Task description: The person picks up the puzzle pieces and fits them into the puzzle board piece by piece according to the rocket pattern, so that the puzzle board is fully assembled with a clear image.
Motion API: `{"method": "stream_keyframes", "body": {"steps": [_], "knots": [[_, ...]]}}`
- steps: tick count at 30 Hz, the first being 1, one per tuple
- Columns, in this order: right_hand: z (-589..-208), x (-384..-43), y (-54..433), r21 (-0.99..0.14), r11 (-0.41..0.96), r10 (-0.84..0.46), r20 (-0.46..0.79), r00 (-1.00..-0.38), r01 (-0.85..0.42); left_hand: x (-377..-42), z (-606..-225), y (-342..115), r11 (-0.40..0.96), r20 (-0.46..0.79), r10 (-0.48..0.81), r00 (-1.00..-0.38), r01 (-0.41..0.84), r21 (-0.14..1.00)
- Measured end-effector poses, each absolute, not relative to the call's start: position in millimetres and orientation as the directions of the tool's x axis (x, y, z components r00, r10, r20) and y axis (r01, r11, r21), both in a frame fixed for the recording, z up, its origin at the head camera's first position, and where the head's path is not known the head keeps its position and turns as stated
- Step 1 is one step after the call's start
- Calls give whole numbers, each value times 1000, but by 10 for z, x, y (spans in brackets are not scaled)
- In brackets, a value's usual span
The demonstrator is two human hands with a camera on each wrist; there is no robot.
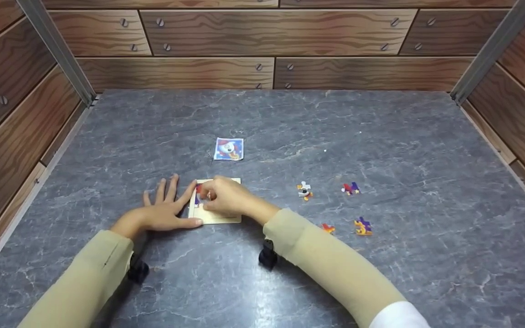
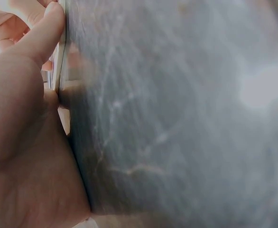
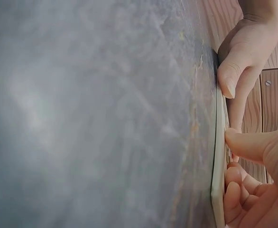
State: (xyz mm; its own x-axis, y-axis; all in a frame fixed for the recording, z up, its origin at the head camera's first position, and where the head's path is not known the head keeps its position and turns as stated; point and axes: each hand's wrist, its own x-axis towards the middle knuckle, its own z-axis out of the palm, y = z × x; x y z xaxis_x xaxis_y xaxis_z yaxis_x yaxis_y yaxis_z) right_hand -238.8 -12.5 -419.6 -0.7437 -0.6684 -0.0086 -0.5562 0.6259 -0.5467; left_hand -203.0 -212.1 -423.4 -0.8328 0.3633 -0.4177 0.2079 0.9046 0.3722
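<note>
A pale wooden puzzle tray (image 1: 223,218) lies on the table, with red and purple puzzle parts showing near its left side. Spread flat beside it, my left hand (image 1: 164,213) has the index finger along the tray's left edge and the thumb at its lower left corner. My right hand (image 1: 228,197) is over the tray, fingers curled, pinching a small puzzle piece (image 1: 208,195) low against the board; the hand covers most of it. In the right wrist view, the right thumb (image 3: 248,145) presses down at the tray (image 3: 218,185).
Right of the tray lie several loose jigsaw pieces: a white and orange one (image 1: 305,190), a red and purple one (image 1: 351,188), an orange and purple one (image 1: 363,226), and a red-orange one (image 1: 327,228) by the right sleeve. A picture card (image 1: 229,149) with a rocket lies behind the tray.
</note>
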Motion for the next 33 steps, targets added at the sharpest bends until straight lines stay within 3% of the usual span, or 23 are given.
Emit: {"method": "stream_keyframes", "body": {"steps": [11, 20, 33], "knots": [[-4110, -2388, -33, -584, 557, -723, 10, -691, -591, -2026, -4221, -2112, 904, -416, 367, -832, 215, 369], [-4044, -2373, 209, -620, 524, -708, 65, -704, -584, -2030, -4220, -2112, 900, -430, 367, -825, 199, 387], [-4007, -2360, 620, -682, 514, -678, 48, -733, -520, -2047, -4232, -2107, 908, -447, 355, -821, 188, 375]]}}
